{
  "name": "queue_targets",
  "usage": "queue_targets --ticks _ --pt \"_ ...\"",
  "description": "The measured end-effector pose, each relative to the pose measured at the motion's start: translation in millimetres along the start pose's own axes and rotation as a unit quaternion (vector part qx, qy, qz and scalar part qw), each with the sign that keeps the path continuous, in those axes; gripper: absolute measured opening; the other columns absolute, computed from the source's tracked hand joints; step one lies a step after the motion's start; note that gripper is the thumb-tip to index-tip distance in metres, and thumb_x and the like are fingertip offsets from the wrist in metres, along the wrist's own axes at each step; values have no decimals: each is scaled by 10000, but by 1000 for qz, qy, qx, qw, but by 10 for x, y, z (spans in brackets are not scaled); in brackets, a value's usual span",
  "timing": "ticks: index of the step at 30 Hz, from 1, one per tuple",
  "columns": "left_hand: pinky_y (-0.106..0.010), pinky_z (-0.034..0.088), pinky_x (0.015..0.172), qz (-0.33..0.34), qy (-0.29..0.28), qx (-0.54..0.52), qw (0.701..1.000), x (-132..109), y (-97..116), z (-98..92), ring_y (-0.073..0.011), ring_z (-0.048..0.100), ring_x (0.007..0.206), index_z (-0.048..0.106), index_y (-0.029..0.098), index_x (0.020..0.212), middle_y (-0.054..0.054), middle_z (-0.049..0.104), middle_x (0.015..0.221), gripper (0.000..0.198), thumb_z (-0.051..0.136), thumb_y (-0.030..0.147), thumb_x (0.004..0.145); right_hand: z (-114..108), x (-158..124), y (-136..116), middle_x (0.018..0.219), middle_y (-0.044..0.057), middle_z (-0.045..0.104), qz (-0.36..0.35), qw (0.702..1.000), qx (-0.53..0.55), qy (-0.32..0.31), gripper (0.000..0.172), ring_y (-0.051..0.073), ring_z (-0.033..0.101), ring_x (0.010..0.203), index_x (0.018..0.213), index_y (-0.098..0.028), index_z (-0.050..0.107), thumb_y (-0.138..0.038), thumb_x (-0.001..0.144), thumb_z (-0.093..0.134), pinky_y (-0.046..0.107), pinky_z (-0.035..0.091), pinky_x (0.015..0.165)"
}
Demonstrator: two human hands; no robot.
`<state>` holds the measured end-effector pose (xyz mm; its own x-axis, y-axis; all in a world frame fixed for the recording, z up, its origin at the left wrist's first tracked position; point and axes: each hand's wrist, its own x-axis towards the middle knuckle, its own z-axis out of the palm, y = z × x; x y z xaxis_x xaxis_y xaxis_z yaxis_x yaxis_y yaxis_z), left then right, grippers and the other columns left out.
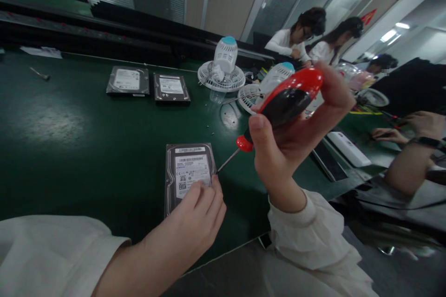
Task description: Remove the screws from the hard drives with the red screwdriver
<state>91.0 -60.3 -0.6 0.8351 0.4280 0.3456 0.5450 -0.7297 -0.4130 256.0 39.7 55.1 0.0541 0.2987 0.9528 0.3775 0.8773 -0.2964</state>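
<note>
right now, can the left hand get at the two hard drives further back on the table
Probably yes. The left hand rests on the near hard drive, and only green table lies between it and the far drives, though it would be a stretch.

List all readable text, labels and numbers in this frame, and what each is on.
No text can be read as words.
Nearest hard drive, under the left hand: white label with barcodes and a QR code, print too small.
Far-left hard drive and far-right hard drive: white labels, blurred.
Red pennant: no legible marks.
Screwdriver in the right hand: no marking visible.
</note>
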Motion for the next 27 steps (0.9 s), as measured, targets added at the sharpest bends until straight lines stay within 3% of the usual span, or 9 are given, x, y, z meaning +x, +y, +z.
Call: queue_targets --ticks 6,12,17,20,23,27 --pt "-439 422 868 -3 2 0 1000 -20 11 4 -309 632 936 730 82 1167 -188 729 1203 383 546 250 876 7 -6 56 1492 40 381 6 994 66 -89 503 153 674 1007 1454 -372 378 -431 963 468 380 600 905" --pt "-438 415 896 -12 12 -2 1000 -15 17 10 -296 627 918 741 94 1138 -166 746 1156 375 545 257 863 18 -2 25 1389 21 423 -8 999 41 -18 543 115 649 920 1329 -354 497 -349 828 708 304 599 793" --pt "-437 421 878 -12 16 3 1000 -9 17 9 -295 629 904 744 93 1130 -169 744 1172 376 547 272 864 26 -20 29 1448 49 424 24 993 86 -79 472 152 689 1008 1433 -362 392 -424 971 466 376 612 905" --pt "-439 421 877 -11 16 2 1000 -9 12 5 -299 632 921 745 103 1127 -166 743 1183 377 551 298 869 24 -7 13 1325 33 483 12 997 53 -47 506 107 667 908 1375 -347 433 -374 901 609 310 617 835" --pt "-442 420 873 -9 14 2 1000 -10 7 4 -304 633 932 743 102 1124 -176 733 1207 380 556 313 870 18 0 -3 1343 25 452 1 999 45 -16 539 80 639 837 1322 -337 480 -306 832 700 272 602 757" --pt "-439 418 869 -7 4 -3 1000 -4 -1 1 -300 632 927 738 94 1135 -180 733 1181 375 555 289 871 30 -31 16 1447 65 426 26 991 107 -82 496 163 700 998 1438 -329 380 -419 961 482 384 610 904"
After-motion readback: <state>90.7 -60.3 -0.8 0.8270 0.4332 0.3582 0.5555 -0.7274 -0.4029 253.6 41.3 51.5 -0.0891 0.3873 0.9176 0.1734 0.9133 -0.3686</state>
